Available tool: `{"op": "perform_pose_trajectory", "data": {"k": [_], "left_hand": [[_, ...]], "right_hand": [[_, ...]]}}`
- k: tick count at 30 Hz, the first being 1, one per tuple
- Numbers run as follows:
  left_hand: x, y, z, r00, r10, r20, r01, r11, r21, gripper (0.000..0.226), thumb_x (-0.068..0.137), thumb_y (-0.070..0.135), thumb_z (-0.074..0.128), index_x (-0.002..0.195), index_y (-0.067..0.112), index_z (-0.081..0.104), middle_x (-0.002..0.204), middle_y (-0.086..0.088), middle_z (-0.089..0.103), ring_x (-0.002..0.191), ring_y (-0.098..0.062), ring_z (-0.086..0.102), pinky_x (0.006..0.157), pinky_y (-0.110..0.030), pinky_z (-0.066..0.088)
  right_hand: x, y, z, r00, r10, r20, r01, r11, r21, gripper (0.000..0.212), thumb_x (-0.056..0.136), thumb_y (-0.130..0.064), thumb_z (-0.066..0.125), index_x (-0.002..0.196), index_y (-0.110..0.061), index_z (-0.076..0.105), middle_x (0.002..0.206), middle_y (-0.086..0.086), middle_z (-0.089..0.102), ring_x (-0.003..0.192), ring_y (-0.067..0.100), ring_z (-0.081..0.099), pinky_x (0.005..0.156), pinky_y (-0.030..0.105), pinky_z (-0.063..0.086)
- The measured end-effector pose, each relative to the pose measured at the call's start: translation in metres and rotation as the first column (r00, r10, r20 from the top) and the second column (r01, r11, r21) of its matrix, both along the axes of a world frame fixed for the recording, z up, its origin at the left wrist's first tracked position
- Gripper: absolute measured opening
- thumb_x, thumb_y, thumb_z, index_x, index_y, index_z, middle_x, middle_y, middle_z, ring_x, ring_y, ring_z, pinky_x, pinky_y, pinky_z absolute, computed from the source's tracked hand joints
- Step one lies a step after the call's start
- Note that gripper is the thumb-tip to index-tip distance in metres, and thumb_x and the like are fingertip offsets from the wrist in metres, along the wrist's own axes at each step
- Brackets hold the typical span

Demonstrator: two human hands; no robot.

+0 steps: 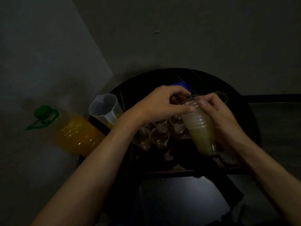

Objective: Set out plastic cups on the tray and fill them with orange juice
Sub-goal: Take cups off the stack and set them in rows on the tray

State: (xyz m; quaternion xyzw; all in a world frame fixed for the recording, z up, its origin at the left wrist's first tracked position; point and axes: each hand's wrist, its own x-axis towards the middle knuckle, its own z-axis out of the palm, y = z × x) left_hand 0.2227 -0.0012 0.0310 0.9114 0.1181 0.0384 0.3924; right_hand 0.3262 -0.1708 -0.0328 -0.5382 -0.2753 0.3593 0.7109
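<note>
The scene is dim. My right hand grips a tilted stack of nested clear plastic cups above the tray. My left hand pinches the rim of the top cup at the stack's open end. Below the hands, several empty clear cups stand together on the dark tray. A big bottle of orange juice with a green cap stands at the left. A clear plastic jug with a little juice in it sits beside the bottle.
The tray rests on a round dark table. A blue object lies at the back behind my left hand. One more clear cup stands behind my right hand. A wall runs close behind the table.
</note>
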Motion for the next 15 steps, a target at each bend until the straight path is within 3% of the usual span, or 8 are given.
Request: {"op": "perform_pose_trajectory", "data": {"k": [4,8,15], "left_hand": [[0.003,0.0,0.006,0.998,-0.053,-0.038,0.051,0.998,-0.046,0.06,0.081,0.046,0.077,0.134,0.022,0.062,0.124,0.009,0.065,0.101,-0.004,0.065,0.086,-0.026,0.054],[0.002,0.003,0.013,0.984,-0.147,-0.102,0.14,0.988,-0.071,0.056,0.09,0.032,0.075,0.142,0.024,0.056,0.135,0.009,0.06,0.105,-0.009,0.066,0.09,-0.028,0.056],[0.006,0.004,0.024,0.978,-0.15,-0.148,0.14,0.987,-0.072,0.057,0.083,0.038,0.08,0.136,0.027,0.061,0.126,0.01,0.064,0.105,-0.006,0.067,0.091,-0.03,0.057]], "right_hand": [[0.003,-0.004,-0.001,0.999,0.035,0.024,-0.035,0.999,0.02,0.034,0.084,-0.034,0.065,0.114,-0.017,0.06,0.114,0.006,0.07,0.098,0.023,0.071,0.071,0.032,0.058],[0.009,-0.008,0.0,0.994,0.017,0.104,-0.017,1.0,-0.008,0.033,0.082,-0.034,0.069,0.112,-0.022,0.064,0.113,0.002,0.069,0.1,0.021,0.07,0.072,0.031,0.057],[0.005,-0.009,0.0,0.992,0.008,0.123,-0.011,1.0,0.018,0.041,0.081,-0.03,0.07,0.117,-0.013,0.062,0.111,0.002,0.071,0.1,0.02,0.071,0.075,0.031,0.058]]}}
